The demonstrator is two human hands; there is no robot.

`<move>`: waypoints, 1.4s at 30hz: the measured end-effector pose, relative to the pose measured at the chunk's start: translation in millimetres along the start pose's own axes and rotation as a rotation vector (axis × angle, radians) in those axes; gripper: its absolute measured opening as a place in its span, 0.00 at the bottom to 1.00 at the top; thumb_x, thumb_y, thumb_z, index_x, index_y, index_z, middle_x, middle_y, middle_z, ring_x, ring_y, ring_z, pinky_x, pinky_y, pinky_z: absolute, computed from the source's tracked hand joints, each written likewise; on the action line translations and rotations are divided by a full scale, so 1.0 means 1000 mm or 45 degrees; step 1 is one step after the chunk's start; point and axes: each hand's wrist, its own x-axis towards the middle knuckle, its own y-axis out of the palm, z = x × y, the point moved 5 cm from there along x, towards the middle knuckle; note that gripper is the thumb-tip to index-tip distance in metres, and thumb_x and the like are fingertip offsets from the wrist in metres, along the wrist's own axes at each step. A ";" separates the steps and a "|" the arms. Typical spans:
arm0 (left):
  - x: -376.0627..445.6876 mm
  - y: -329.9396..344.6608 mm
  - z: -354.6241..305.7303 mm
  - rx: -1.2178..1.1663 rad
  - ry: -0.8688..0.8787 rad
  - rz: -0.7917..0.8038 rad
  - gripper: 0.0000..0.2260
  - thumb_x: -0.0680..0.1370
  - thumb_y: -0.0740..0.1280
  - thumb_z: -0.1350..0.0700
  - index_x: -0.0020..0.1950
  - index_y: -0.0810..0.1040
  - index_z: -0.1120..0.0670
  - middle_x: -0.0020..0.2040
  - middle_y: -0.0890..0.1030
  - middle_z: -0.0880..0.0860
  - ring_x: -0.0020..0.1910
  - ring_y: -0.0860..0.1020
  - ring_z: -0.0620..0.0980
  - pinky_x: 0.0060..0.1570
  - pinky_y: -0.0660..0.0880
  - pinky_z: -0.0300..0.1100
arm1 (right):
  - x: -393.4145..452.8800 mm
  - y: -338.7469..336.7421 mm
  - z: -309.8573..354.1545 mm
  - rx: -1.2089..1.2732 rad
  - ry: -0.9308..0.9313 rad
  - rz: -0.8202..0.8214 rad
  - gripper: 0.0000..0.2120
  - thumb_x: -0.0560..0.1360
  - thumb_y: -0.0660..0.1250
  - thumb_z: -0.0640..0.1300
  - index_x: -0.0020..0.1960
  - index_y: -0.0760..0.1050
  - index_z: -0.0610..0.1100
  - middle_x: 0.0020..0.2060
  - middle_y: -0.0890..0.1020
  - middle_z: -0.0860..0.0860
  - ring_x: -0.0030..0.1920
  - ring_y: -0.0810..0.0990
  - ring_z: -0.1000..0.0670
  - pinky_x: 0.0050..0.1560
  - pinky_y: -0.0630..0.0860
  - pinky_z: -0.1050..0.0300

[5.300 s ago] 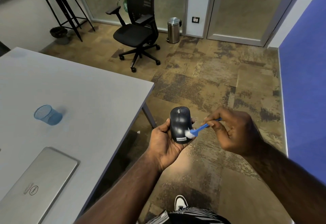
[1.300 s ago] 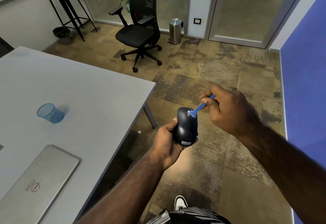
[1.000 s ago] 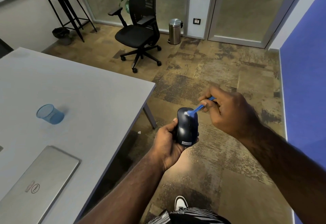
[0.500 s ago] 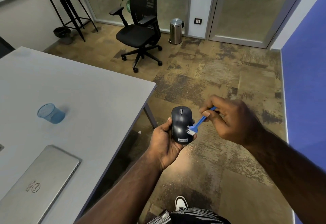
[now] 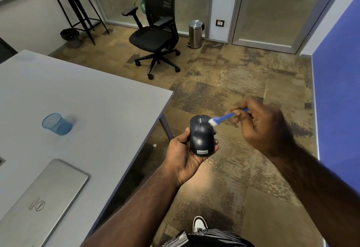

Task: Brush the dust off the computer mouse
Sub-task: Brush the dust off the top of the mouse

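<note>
Over floor beside table (image 5: pixel 109 98), your left hand (image 5: pixel 183 159) grips mouse (image 5: pixel 201 136); your right hand (image 5: pixel 261 124) pinches brush (image 5: pixel 224 117), bristles touching mouse front.

The left hand (image 5: pixel 184 154) covers the underside and left flank of the mouse (image 5: pixel 201 135). The brush (image 5: pixel 224 117) handle's far end vanishes inside the right hand (image 5: pixel 261 124); its bristles blur against the mouse's front right edge. Left of the mouse, the laptop (image 5: pixel 41 201) is cut off by the picture's edge.
</note>
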 end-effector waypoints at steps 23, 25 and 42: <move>0.003 -0.005 0.006 0.216 0.061 -0.093 0.21 0.83 0.55 0.50 0.68 0.73 0.62 0.60 0.77 0.63 0.50 0.77 0.59 0.56 0.74 0.54 | 0.012 0.017 0.012 -0.117 -0.049 0.060 0.11 0.79 0.59 0.52 0.52 0.79 0.50 0.33 0.82 0.55 0.30 0.81 0.51 0.27 0.77 0.55; 0.003 -0.006 0.005 0.238 0.080 -0.096 0.20 0.83 0.55 0.50 0.66 0.75 0.61 0.59 0.77 0.62 0.53 0.76 0.59 0.57 0.74 0.54 | 0.011 0.017 0.018 -0.139 -0.133 0.109 0.13 0.79 0.59 0.51 0.52 0.80 0.48 0.33 0.82 0.56 0.30 0.82 0.53 0.26 0.76 0.60; 0.008 -0.014 0.002 0.213 0.102 -0.053 0.19 0.83 0.55 0.50 0.66 0.76 0.59 0.60 0.79 0.61 0.51 0.78 0.57 0.63 0.71 0.56 | -0.006 0.011 0.034 -0.136 -0.209 0.206 0.11 0.77 0.62 0.47 0.51 0.82 0.46 0.30 0.81 0.53 0.24 0.73 0.57 0.24 0.69 0.67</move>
